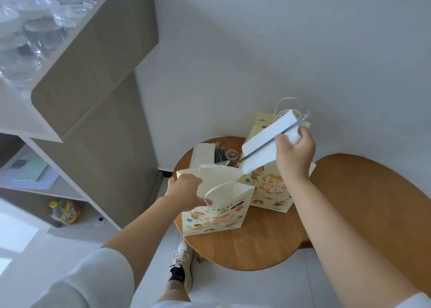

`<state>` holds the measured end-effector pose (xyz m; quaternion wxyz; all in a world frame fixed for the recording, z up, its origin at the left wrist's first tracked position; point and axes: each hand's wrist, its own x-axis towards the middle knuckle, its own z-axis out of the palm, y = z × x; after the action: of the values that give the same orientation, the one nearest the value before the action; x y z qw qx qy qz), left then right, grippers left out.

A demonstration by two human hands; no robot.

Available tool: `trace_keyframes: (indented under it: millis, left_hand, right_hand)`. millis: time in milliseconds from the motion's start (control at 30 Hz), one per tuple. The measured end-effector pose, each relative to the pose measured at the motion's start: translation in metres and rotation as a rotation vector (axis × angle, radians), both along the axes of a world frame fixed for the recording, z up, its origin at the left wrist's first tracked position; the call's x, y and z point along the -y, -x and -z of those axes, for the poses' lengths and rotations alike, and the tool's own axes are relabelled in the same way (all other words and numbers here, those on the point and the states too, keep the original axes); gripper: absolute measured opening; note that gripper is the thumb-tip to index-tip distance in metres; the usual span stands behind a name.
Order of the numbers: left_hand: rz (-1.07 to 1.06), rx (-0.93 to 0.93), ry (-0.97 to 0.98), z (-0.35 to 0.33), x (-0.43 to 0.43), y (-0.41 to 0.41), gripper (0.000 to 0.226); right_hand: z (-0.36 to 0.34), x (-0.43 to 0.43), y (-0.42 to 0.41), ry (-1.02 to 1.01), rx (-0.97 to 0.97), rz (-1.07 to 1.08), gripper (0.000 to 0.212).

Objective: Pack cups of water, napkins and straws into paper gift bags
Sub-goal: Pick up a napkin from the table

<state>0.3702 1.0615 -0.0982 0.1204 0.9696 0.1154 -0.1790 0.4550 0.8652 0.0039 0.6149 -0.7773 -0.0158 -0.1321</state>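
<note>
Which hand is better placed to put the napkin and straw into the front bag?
Right. The right hand holds the napkin and straw together, while the left hand grips the front bag at its rim, probably keeping it open.

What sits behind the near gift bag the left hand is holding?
Behind the near cream printed paper gift bag, gripped by the left hand: a pale pack, likely napkins, dark straws, a small colourful-topped container and a second printed bag. Their bases are hidden.
</note>
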Motion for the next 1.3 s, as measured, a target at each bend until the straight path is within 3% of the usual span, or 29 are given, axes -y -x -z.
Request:
trace_keyframes:
  millis: [67, 133, 200, 300, 400, 500, 633, 700, 800, 967, 1200, 1300]
  left_hand:
    - [0.023, -0.062, -0.070, 0.001, -0.005, 0.001, 0.098]
    - [0.035, -0.079, -0.116, -0.001, -0.007, 0.000, 0.111]
    - [0.049, -0.082, -0.138, -0.002, -0.007, -0.003, 0.117]
    - [0.059, -0.088, -0.138, -0.002, -0.008, -0.005, 0.123]
    - [0.048, -0.083, -0.117, -0.004, -0.012, -0.005, 0.125]
    - [0.044, -0.063, -0.073, -0.005, -0.021, -0.005, 0.127]
    - [0.067, -0.043, -0.019, -0.005, -0.030, -0.003, 0.124]
    - [0.048, -0.015, 0.051, -0.005, -0.035, -0.002, 0.118]
    - [-0.081, 0.108, 0.240, -0.004, -0.044, -0.003, 0.088]
    - [-0.258, 0.259, 0.410, -0.009, -0.056, -0.022, 0.044]
    - [-0.265, 0.194, 0.423, 0.005, -0.066, -0.097, 0.031]
    - [-0.222, 0.089, 0.437, 0.021, -0.069, -0.141, 0.031]
  right_hand:
    - [0.001, 0.000, 0.002, -0.048, -0.043, 0.075, 0.008]
    - [0.006, -0.005, 0.005, 0.011, -0.103, 0.005, 0.014]
    - [0.012, -0.016, 0.012, 0.130, -0.187, -0.084, 0.035]
    - [0.025, -0.039, 0.019, 0.185, -0.260, -0.257, 0.031]
    - [0.042, -0.064, 0.020, 0.334, -0.389, -0.429, 0.041]
    - [0.068, -0.083, 0.014, 0.476, -0.480, -0.596, 0.032]
    - [0.088, -0.097, 0.002, 0.465, -0.576, -0.675, 0.018]
    - [0.091, -0.100, 0.002, 0.493, -0.637, -0.738, 0.017]
    - [0.097, -0.099, -0.004, 0.574, -0.692, -0.821, 0.019]
    - [0.089, -0.081, -0.030, 0.533, -0.687, -0.755, 0.006]
    - [0.089, -0.067, -0.094, 0.462, -0.564, -0.353, 0.015]
    - [0.109, -0.085, -0.128, 0.492, -0.572, -0.360, 0.018]
